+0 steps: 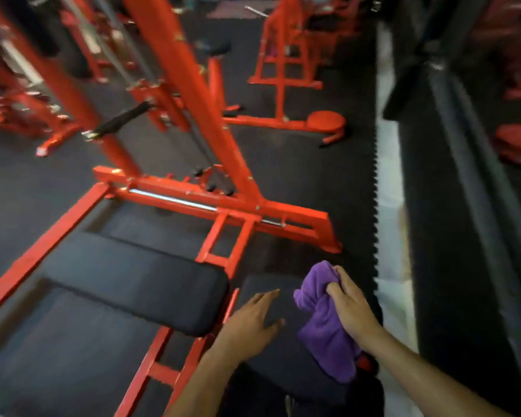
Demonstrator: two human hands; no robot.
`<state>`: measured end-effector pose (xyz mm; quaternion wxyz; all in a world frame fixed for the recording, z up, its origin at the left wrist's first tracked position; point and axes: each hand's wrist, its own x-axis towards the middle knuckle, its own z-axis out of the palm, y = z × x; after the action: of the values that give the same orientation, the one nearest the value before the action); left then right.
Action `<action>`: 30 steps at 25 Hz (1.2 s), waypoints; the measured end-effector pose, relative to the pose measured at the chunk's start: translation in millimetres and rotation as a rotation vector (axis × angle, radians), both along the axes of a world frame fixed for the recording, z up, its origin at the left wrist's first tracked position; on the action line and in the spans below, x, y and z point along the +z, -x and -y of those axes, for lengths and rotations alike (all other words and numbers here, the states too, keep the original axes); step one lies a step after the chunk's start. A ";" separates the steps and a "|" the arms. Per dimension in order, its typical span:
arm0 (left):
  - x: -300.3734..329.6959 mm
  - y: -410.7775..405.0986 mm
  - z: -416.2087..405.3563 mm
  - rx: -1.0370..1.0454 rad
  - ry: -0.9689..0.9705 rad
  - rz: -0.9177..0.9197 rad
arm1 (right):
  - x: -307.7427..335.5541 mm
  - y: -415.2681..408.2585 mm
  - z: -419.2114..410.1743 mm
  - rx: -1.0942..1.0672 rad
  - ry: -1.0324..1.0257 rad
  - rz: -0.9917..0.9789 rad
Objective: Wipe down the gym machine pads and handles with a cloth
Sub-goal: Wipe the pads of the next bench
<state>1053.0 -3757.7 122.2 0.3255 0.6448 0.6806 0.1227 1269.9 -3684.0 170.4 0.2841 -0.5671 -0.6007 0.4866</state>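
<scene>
Right hand (351, 308) at 5 o'clock: fingers curled, gripping a bunched purple cloth (322, 326), which hangs below the wrist and lies against the small pad (271, 350). Left hand (250, 320) just beside it at 7 o'clock of the cloth: fingers straight and spread, palm down on the same small pad, holding nothing. The two hands are near each other but apart.

Small pad: black, at 6 o'clock of the frame, directly under both hands; its far edge is visible beyond the left fingertips.

Long pad (139, 281): black, at 8 o'clock, lying at a slant, its rounded end near the small pad without touching it. A red frame (232, 188) carries both pads; its rails run under the long pad toward 7 o'clock and its slanted upright rises toward 11 o'clock.

Bar (172, 200): chrome, lying along the frame base at the centre.

Handle (118, 121): black grip with a metal end, at 10 o'clock, projecting from the upright.

Floor (298, 176): dark matting. A pale strip (388, 191) runs along its toothed edge at 3 o'clock.

Further red machines (286, 70) at 12 o'clock, blurred.
</scene>
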 end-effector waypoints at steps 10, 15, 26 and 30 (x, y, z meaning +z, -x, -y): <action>-64.1 -60.7 -39.0 -0.731 0.181 0.009 | -15.4 -93.0 101.3 -0.682 0.153 0.068; -95.2 -76.1 -44.7 -1.034 0.121 -0.151 | -45.5 -101.5 193.1 -0.992 0.260 0.092; -195.9 -151.8 -136.8 -1.036 -0.120 -0.351 | -121.3 -123.9 203.0 -1.025 0.405 0.056; -258.3 -204.4 -201.7 -1.194 -0.174 -0.438 | -178.8 -165.2 136.6 -0.893 0.393 0.050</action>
<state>1257.4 -3556.0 -136.1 0.1377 0.9469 0.2428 -0.1595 1435.1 -3820.6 -8.4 0.3381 -0.8238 -0.2024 0.4075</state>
